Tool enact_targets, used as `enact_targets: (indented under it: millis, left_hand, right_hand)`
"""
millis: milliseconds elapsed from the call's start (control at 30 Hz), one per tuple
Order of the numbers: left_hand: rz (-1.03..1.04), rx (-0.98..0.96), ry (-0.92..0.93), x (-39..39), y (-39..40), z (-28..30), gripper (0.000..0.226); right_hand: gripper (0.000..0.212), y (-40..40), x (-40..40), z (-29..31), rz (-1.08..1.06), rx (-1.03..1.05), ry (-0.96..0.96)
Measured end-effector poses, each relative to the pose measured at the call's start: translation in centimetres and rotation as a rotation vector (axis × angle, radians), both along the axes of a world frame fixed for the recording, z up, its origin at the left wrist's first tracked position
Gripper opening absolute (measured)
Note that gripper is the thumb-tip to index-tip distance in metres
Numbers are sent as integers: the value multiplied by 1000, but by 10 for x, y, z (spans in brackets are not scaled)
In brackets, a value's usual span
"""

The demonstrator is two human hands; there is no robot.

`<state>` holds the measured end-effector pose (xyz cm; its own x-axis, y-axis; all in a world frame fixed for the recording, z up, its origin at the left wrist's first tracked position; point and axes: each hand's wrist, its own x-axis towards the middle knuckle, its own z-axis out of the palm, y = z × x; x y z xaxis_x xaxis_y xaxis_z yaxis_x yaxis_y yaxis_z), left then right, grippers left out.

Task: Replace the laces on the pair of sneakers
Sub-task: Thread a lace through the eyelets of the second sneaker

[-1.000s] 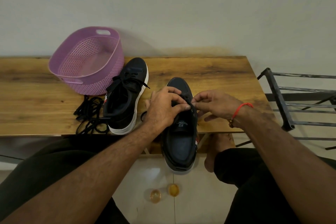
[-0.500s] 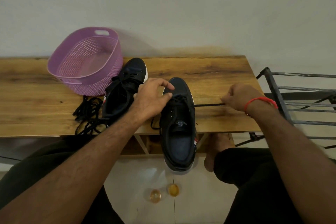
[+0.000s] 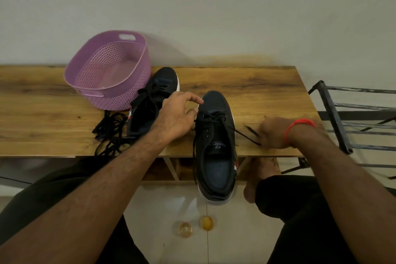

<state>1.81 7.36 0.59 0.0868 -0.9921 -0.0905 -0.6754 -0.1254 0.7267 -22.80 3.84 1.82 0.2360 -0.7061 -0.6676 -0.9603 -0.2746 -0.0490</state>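
Sneaker [image 3: 215, 135] lacing is advancing: right hand [image 3: 273, 133], now nearer its right side, is pinching the slackened lace [image 3: 246, 135]; left hand [image 3: 177, 117] is hovering released beside it.

right hand [image 3: 275, 133] pinches lace [image 3: 246, 135] beside near sneaker [image 3: 215, 146].

Matt wooden table [image 3: 257, 83], perforated plastic basket [image 3: 120, 92].

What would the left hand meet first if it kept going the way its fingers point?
Probably the toe of the near sneaker: the left hand points its fingers right and away, just beside it. Depth is unclear.
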Motion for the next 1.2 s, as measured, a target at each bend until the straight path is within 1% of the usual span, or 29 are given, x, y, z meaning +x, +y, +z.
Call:
enact_targets:
  millis: [33,67,100,133,200,267,300,367,400,433,467,500,533,567,600,633,700,733,767,800,867,1000,1033,1067,1100,1167,1200]
  left_hand:
    - [0,7,-2,0,0,0,28]
    - [-4,14,-3,0,-1,0,27]
    - [-8,17,-6,0,-1,0,27]
    - [-10,15,-11,0,-1,1,26]
    - [-8,7,-26,0,-1,2,26]
    - [-10,5,-35,0,-1,2,26]
    - [-11,5,-38,0,-1,2,27]
    - [-10,6,-50,-1,-1,2,27]
    - [-10,7,-53,-1,-1,2,27]
    - [-10,8,-54,-1,-1,2,27]
    - [-12,10,-55,-1,-1,2,27]
    - [-14,10,-57,-1,-1,2,27]
    - [-15,9,-57,-1,0,2,27]
    - [-16,7,-57,-2,0,2,26]
    - [-18,7,-57,-2,-1,2,26]
    - [-21,8,-58,-2,-1,2,25]
    - [-24,8,-59,-2,-1,2,24]
    - [-24,8,-60,-2,-1,2,23]
    - [-26,10,-63,-2,-1,2,22]
    - [-29,12,-69,-2,-1,1,22]
    - [-35,15,-82,-2,0,0,22]
    - [-40,19,-97,-2,0,0,23]
    - [-40,21,-97,-2,0,0,23]
    - [-40,24,-96,-3,0,0,23]
    - [-40,26,-96,-3,0,0,23]
    - [-41,27,-100,-3,0,1,24]
    - [-41,25,-99,-2,0,1,23]
  right_hand:
    - [24,0,-5,2,8,47,119]
    - [30,0,-8,3,-2,67,151]
    - [30,-1,-10,4,-30,60,109]
    - [26,-2,-9,4,-63,36,19]
    - [22,-2,-1,3,-99,-30,-227]
    - [20,1,12,0,-68,-126,-459]
    - [15,4,19,-3,-31,-173,-560]
    - [4,7,27,-8,41,-231,-664]
    - [4,7,28,-9,62,-243,-655]
    - [6,5,24,-9,54,-228,-604]
    - [6,2,18,-8,33,-178,-500]
    - [8,0,10,-7,24,-104,-348]
    - [13,-1,4,-5,27,-26,-187]
    - [18,-1,-2,-5,31,26,-73]
    - [21,-1,-5,-6,32,41,-38]
    - [21,0,-6,-6,9,18,-93]
    - [13,3,2,-5,-74,-83,-367]
    - [7,4,9,-5,-68,-131,-478]
    - [3,4,16,-3,-33,-164,-541]
    - [4,4,21,-5,12,-181,-566]
    - [4,4,26,-10,71,-201,-556]
    - [4,4,22,-13,75,-211,-560]
    - [6,4,20,-13,68,-194,-532]
    - [8,2,18,-13,51,-161,-464]
    - [11,0,14,-13,29,-107,-349]
    - [21,-1,7,-13,17,25,-50]
    - [26,-2,4,-13,23,63,55]
